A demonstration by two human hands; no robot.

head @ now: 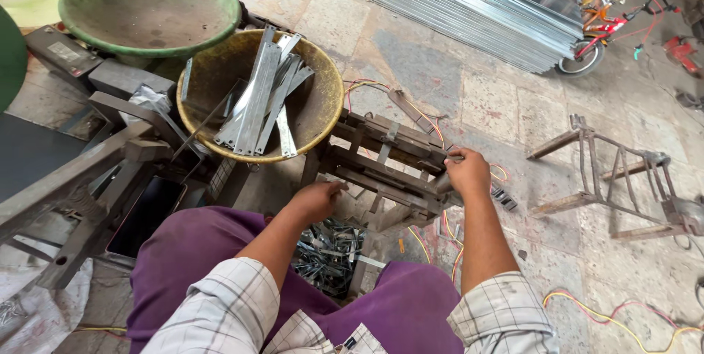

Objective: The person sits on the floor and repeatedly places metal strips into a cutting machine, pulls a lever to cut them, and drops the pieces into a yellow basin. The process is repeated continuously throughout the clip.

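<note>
The right hand is gripping the press lever; the left hand, fingers curled, is risking a pinch beneath the frame.

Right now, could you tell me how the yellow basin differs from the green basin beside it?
The yellow basin holds a bundle of flat metal strips; the green basin holds no strips, only a dusty inside. The yellow basin lies nearer the person's left hand, the green basin farther back and higher. The yellow rim looks grimy and worn, the green rim cleaner. Both are round, shallow and upright.
</note>
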